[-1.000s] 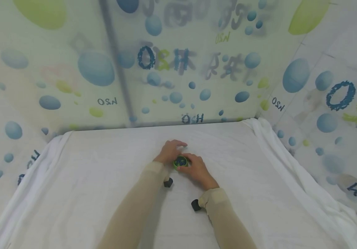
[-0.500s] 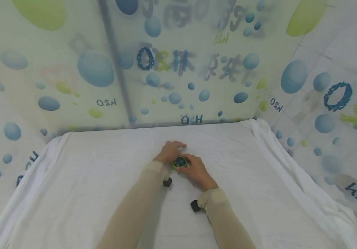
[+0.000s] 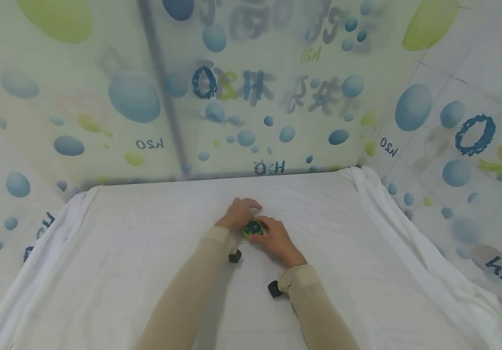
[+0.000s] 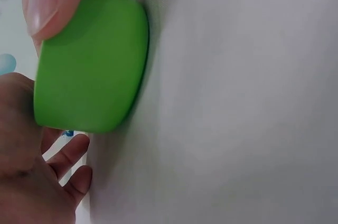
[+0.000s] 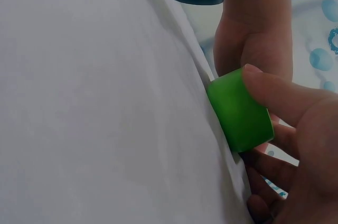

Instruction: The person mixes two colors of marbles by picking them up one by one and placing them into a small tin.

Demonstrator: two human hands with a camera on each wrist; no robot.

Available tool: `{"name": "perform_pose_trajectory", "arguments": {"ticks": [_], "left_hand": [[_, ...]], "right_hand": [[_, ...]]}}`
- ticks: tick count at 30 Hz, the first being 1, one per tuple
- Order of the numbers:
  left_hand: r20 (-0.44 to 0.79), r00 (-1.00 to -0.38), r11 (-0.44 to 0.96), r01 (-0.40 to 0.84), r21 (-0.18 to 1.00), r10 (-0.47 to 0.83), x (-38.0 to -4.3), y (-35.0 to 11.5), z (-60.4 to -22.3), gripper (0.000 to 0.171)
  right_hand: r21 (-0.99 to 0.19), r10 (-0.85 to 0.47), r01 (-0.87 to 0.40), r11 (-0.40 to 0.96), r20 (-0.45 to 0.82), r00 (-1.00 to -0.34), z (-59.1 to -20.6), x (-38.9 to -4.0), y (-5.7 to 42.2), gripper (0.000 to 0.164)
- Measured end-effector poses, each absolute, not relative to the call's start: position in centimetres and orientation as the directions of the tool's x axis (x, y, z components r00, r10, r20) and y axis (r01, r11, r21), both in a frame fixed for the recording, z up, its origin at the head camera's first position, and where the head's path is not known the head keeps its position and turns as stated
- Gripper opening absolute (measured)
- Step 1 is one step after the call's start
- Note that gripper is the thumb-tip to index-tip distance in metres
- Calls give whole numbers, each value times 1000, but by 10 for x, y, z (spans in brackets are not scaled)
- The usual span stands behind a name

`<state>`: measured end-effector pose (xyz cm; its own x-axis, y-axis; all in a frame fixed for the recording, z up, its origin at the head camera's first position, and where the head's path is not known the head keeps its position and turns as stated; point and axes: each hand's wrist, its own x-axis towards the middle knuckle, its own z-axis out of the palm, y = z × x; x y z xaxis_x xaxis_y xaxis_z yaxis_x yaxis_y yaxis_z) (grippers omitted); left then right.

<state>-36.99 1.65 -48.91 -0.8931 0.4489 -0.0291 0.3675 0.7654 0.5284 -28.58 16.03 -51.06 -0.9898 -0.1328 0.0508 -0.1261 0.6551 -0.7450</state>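
A small green cup (image 3: 252, 229) stands on the white cloth; its mouth shows dark blue and greenish contents, too small to make out. My right hand (image 3: 278, 241) holds the cup from the right, its thumb on the near wall and its fingers around the far side. In the right wrist view that thumb lies across the cup's green wall (image 5: 240, 113). My left hand (image 3: 237, 214) is beside the cup on the left, fingers reaching past its far side, apparently holding nothing. Whether the left palm (image 4: 18, 150) touches the cup, I cannot tell.
White cloth (image 3: 146, 253) covers the table, bunched in folds along the right edge (image 3: 425, 253). A patterned curtain wall (image 3: 251, 121) rises behind the table and at both sides. Black wrist cameras (image 3: 274, 288) hang under the sleeves.
The whole head view shifts very slightly. Both hands and the cup keep their places; the left fingers droop a little lower.
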Motion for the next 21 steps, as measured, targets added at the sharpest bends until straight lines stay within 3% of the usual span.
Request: {"name": "perform_pose_trajectory", "arguments": {"ticks": [21], "left_hand": [[44,-939,688,281,669,341,-371,3,-499,44]], "right_hand": [[-738,-124,-113,665,39,-991,-508,-286,159,57]]}}
